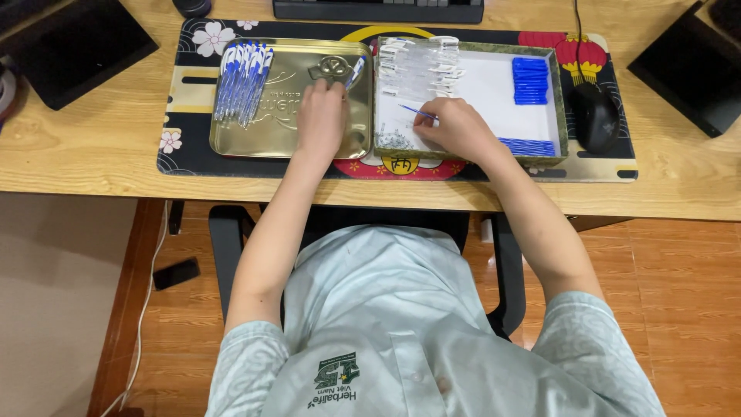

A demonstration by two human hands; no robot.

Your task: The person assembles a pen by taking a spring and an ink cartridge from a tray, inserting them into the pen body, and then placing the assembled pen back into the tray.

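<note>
My left hand (321,116) rests over the gold metal tray (270,131) and holds a blue and white pen part (356,71) that sticks out past the tray's right rim. My right hand (455,127) is inside the white box lid (494,85) and pinches a thin blue refill (417,112). A heap of finished blue and white pens (241,81) lies at the tray's left end. Clear pen barrels (421,66) fill the lid's upper left, and tiny springs (395,139) lie at its lower left.
Blue caps (530,79) and more blue refills (529,145) lie at the lid's right side. A black mouse (594,116) sits on the patterned desk mat (177,147). A keyboard (378,9) is at the far edge, with dark stands (73,46) at both sides.
</note>
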